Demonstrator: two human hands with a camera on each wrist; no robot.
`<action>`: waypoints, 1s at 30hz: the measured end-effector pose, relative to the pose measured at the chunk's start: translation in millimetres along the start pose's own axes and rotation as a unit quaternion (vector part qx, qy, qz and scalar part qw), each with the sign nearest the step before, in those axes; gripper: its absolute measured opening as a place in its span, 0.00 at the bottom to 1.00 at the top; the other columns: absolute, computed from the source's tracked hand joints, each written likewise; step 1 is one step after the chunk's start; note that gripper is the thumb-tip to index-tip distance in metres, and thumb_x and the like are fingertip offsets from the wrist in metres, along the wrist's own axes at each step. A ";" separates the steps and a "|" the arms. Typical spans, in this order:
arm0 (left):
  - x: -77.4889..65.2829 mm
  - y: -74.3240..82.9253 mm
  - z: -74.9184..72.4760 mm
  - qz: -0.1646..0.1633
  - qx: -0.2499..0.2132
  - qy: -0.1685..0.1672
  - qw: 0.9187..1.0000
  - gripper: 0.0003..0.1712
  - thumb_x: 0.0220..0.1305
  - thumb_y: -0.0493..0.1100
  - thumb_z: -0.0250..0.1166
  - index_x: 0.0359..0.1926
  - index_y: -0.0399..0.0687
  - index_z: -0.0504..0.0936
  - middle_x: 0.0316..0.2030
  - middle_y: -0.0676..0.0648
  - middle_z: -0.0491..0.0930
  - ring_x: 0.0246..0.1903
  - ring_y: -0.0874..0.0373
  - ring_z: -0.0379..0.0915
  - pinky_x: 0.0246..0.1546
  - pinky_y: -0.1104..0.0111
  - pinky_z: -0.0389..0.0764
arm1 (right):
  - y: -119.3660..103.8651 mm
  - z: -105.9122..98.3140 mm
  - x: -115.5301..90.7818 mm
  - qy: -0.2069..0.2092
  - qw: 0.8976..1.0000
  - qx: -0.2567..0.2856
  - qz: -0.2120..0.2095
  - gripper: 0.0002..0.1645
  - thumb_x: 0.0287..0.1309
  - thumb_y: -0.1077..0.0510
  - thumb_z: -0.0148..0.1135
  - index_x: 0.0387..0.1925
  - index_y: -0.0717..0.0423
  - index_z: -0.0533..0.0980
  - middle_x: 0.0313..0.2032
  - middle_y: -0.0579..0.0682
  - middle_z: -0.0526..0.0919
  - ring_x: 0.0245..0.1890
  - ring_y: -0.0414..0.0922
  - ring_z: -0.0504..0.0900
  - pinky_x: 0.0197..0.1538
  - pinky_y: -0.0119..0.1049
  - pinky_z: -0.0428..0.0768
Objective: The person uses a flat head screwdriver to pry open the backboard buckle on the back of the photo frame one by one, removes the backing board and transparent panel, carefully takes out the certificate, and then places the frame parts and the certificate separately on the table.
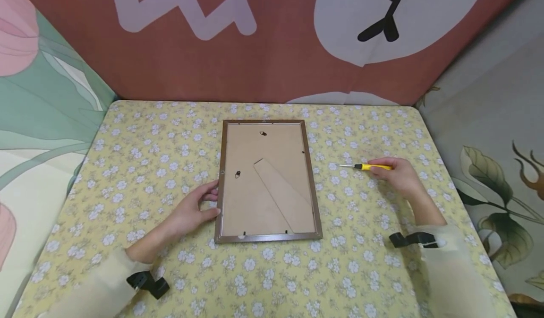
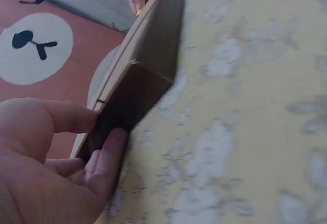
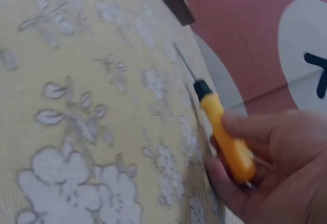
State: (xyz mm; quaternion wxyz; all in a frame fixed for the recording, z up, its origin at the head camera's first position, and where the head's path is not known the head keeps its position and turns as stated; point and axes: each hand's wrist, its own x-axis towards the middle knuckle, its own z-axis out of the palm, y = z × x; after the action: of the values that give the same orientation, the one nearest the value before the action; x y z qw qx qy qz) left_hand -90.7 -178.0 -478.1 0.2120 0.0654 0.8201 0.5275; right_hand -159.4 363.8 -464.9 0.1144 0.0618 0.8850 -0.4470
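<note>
A picture frame [image 1: 276, 176] lies back side up in the middle of the table, with a brown rim, a tan backing board, a folded stand and small dark hangers and tabs. My left hand [image 1: 193, 209] grips its left edge, thumb on the rim. In the left wrist view, fingers of the left hand [image 2: 61, 157] reach under the frame's side [image 2: 127, 101]. Off to the right, my right hand [image 1: 397, 176] holds a yellow screwdriver [image 1: 376, 167]. Its thin metal shaft points left toward the frame, apart from it. The right wrist view shows thumb and fingers round the handle [image 3: 225, 137].
A yellow floral cloth [image 1: 272, 280] covers the table. Behind it stands a red-brown patterned backdrop [image 1: 276, 67], with printed panels at the left and right sides. Black wrist straps [image 1: 148, 282] sit over both pale sleeves.
</note>
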 end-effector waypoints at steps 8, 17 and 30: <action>-14.2 -2.4 8.2 0.023 0.008 0.043 0.999 0.35 0.68 0.34 0.66 0.73 0.33 0.64 0.57 0.39 0.77 0.56 0.46 0.75 0.55 0.69 0.81 | -2.5 4.8 1.4 0.025 0.995 -0.091 0.008 0.19 0.72 0.53 0.62 0.56 0.62 0.82 0.56 0.64 0.81 0.54 0.59 0.78 0.45 0.36 0.80; -30.0 -0.2 10.5 0.027 -0.052 -0.013 0.998 0.51 0.60 0.37 0.75 0.76 0.31 0.54 0.61 0.32 0.68 0.52 0.44 0.76 0.45 0.68 0.86 | -16.3 2.5 8.7 0.021 0.995 -0.093 0.007 0.25 0.77 0.49 0.53 0.61 0.64 0.77 0.60 0.67 0.77 0.58 0.63 0.75 0.53 0.54 0.79; -36.3 -4.6 17.7 0.058 0.021 -0.056 0.997 0.70 0.48 0.36 0.81 0.80 0.37 0.42 0.68 0.33 0.57 0.51 0.49 0.71 0.50 0.69 0.83 | -83.5 48.1 70.8 -0.060 0.996 -0.033 -0.065 0.24 0.76 0.55 0.55 0.66 0.64 0.73 0.62 0.64 0.77 0.56 0.59 0.78 0.55 0.48 0.81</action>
State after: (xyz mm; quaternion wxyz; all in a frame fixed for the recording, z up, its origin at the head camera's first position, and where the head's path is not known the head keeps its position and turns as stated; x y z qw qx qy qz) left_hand -50.1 -177.1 -478.4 0.2251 0.1463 0.8129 0.5169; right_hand -238.4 276.1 -445.8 0.1394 -0.0268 0.8929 -0.4273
